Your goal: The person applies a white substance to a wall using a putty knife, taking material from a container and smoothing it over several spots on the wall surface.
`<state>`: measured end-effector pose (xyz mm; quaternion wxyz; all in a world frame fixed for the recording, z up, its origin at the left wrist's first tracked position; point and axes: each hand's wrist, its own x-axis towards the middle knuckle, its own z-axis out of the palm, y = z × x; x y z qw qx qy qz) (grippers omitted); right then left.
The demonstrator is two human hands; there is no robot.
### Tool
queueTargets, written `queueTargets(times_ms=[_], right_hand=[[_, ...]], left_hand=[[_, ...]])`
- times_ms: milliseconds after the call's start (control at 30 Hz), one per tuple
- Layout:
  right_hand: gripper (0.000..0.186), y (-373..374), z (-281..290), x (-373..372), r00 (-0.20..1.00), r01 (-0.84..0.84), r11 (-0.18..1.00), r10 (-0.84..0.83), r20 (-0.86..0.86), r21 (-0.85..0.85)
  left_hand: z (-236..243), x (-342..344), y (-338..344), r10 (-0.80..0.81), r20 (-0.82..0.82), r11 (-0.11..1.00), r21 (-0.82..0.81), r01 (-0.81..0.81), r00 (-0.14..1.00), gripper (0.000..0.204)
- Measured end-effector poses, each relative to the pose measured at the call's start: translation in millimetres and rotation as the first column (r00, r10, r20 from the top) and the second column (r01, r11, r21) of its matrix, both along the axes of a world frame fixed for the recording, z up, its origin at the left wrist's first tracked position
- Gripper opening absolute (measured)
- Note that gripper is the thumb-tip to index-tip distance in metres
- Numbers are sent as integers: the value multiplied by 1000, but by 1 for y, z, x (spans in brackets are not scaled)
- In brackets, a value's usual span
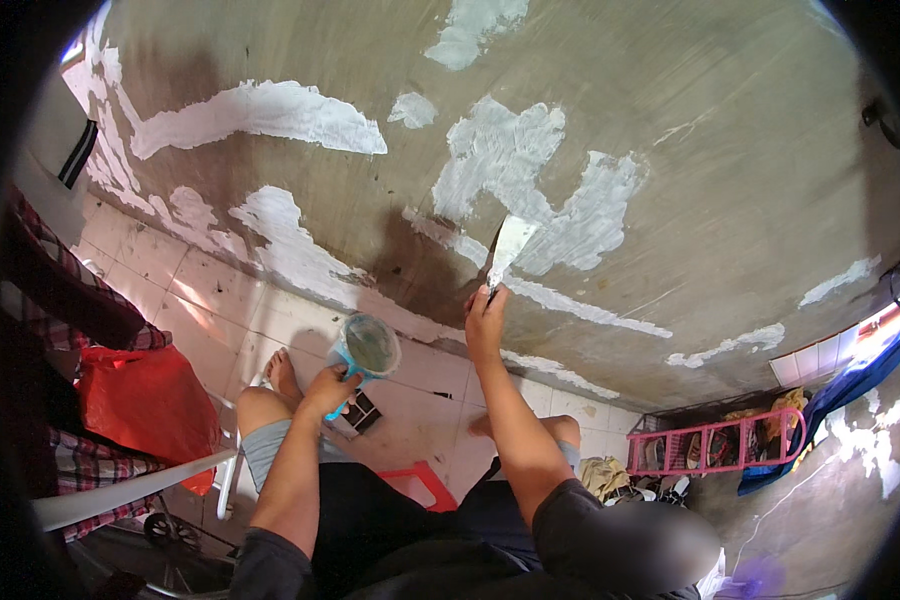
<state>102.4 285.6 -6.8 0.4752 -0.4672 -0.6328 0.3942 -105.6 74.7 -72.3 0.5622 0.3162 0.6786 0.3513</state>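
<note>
My right hand (pixel 485 318) is closed around the handle of a putty knife (pixel 511 243). The broad blade, smeared with white, is against or very near the grey wall (pixel 730 190), over a patch of white filler (pixel 585 220). Lower and to the left, my left hand (pixel 330 390) grips a light blue plastic dipper (pixel 344 352) by its handle. Its round mouth faces up, and the inside looks greyish; I cannot tell how much it holds. The dipper hangs above the tiled floor, apart from the wall.
More white patches (pixel 270 112) cover the wall. A red plastic bag (pixel 148 400) hangs by a white-framed chair (pixel 140 490) at left. A red plastic piece (pixel 420 482) lies between my legs. A pink rack (pixel 715 443) with stored things stands at right, near a blue cloth (pixel 835 395).
</note>
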Motion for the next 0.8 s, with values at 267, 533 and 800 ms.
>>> queueTargets(times_ms=[267,533,800], right_hand=[[25,1,-37,8,998,10,999,-12,56,39],[25,5,-18,-18,990,20,1000,-17,141,-19],[28,-12,-10,2,999,15,999,-16,35,31]], left_hand=[[-28,3,8,-9,-39,998,59,11,999,34],[-9,2,6,-20,-26,1000,22,21,999,34],[-19,2,1,3,6,999,34,-3,1000,34]])
